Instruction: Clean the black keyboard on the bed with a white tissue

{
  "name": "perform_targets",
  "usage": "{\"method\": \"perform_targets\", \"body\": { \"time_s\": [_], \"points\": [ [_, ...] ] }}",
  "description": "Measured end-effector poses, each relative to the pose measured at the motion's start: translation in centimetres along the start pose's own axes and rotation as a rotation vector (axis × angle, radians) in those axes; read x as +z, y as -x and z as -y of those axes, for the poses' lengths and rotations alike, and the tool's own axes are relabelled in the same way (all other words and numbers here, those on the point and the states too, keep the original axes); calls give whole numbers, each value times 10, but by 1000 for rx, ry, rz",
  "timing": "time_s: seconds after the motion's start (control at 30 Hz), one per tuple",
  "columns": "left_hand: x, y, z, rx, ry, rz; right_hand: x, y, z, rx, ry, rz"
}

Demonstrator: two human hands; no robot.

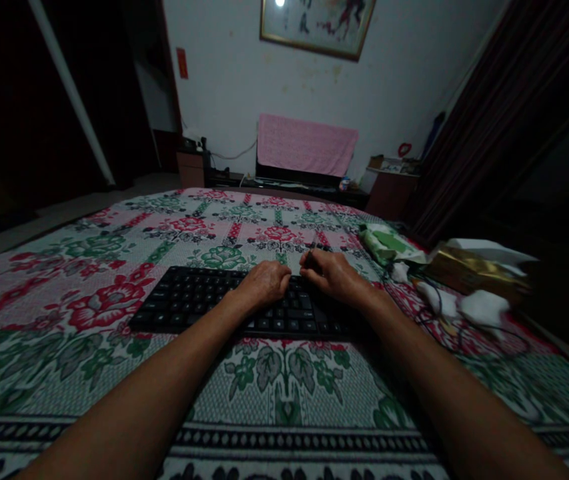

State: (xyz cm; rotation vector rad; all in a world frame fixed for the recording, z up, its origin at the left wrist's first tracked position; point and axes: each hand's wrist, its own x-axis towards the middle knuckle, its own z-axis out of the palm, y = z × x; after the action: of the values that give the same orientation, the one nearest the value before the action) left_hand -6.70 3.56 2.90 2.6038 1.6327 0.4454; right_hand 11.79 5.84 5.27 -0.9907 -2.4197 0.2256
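Note:
A black keyboard lies flat on the patterned cloth, its keys facing up. My left hand rests over its middle, fingers curled and thumb against them; whatever they may pinch is hidden. Close beside it, my right hand is over the keyboard's right part with thumb and fingers pinched together. Between those fingertips shows a small dark object, with a faint thin tip seeming to rise above it; its kind cannot be made out. My forearms cover some of the keys.
At the right lie a green-and-white packet, a gold box, crumpled white pieces and a dark cable. The floral cloth covers the bed-like surface. Beyond it, a pink towel hangs over a dark screen.

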Motion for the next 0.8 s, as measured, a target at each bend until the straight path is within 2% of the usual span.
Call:
{"method": "perform_targets", "body": {
  "time_s": [0.33,0.43,0.63,0.8],
  "points": [
    [2,-1,1,5,-10,2,-1,1,-1,11,-15,11],
    [0,-1,0,1,-23,7,0,1,-3,38,-50,-22],
    [0,-1,0,-1,-4,2,10,0,-20,221,-487,-73],
    [1,0,1,-5,45,10,12,0,-27,279,-639,-103]
  ]
}}
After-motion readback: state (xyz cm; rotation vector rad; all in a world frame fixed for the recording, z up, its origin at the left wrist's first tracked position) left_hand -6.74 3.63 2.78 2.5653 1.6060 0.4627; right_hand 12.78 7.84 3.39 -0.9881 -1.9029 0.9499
